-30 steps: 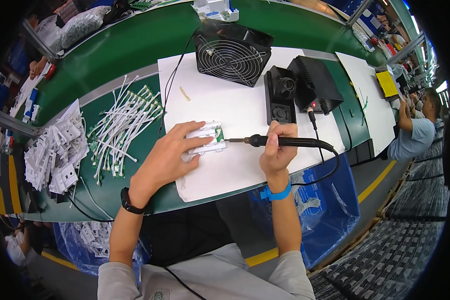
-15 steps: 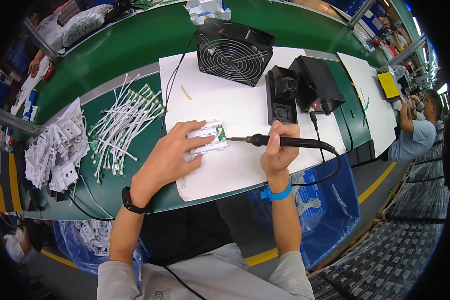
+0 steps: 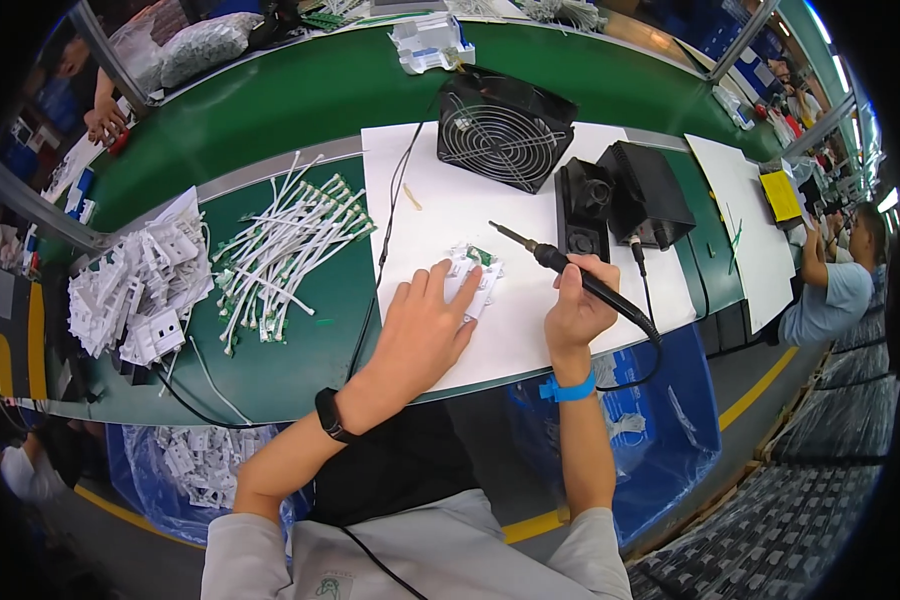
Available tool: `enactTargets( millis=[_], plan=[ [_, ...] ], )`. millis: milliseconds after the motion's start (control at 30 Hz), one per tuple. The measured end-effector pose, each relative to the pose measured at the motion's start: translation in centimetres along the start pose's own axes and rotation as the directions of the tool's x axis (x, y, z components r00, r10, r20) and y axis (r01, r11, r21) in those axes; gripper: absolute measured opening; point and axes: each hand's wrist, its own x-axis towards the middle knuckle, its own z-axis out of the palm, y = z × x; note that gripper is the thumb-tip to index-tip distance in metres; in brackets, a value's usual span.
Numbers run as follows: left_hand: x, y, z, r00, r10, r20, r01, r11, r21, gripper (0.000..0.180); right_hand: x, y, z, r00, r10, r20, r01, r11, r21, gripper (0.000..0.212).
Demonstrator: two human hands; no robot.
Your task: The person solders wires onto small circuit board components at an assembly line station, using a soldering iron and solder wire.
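Observation:
My left hand [image 3: 418, 335] grips a small white plastic housing [image 3: 486, 288] on the white sheet, index finger stretched along its top and thumb at its near side. A little green circuit board [image 3: 481, 256] sits at the housing's far end, close to that fingertip. Part of the housing is hidden under my fingers. My right hand [image 3: 580, 310] is closed round the handle of a soldering iron [image 3: 548, 257]. The iron's tip points up and left, above and apart from the housing.
A black fan [image 3: 503, 130] with a wire guard stands behind. Right of it are an iron stand [image 3: 583, 205] and a black soldering station [image 3: 650, 190]. White wires with small boards [image 3: 295, 245] and piled white housings [image 3: 135, 285] lie left. Blue bins [image 3: 660, 430] stand below the bench.
The soldering iron's tip has lifted off the board and tilted upward. My left hand has turned the housing, so its board end now faces away from me. The whole view has shifted slightly.

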Motion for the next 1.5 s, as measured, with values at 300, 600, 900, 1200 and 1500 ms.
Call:
enactTargets(
  millis=[300, 600, 900, 1200, 1500],
  plan=[
    [-0.9, 0.7, 2.3, 0.972, -0.148, -0.183, 0.117, 0.979, -0.167, 0.046, -1.1, -2.3, 1.3, 0.994, 0.109, 0.001, -0.109, 0.994, 0.005, 0.008],
    [-1.0, 0.9, 2.8, 0.955, -0.197, -0.224, 0.155, 0.969, -0.191, 0.045, -0.9, -1.8, 2.2, 0.999, 0.039, 0.036, -0.039, 0.999, 0.004, 0.013],
    [-0.8, 1.2, 2.8, 0.954, -0.199, -0.225, 0.154, 0.967, -0.201, 0.044, -0.6, -2.0, 1.8, 0.996, 0.043, 0.081, -0.035, 0.995, -0.089, 0.013],
    [-0.8, 1.1, 2.7, 0.954, -0.200, -0.222, 0.159, 0.969, -0.188, 0.044, -0.8, -1.9, 2.0, 0.993, 0.086, 0.082, -0.080, 0.994, -0.070, 0.013],
    [-0.7, 1.2, 2.8, 0.952, -0.210, -0.222, 0.166, 0.966, -0.199, 0.045, -0.9, -1.8, 1.9, 0.992, 0.118, 0.052, -0.115, 0.991, -0.068, 0.015]
  ],
)
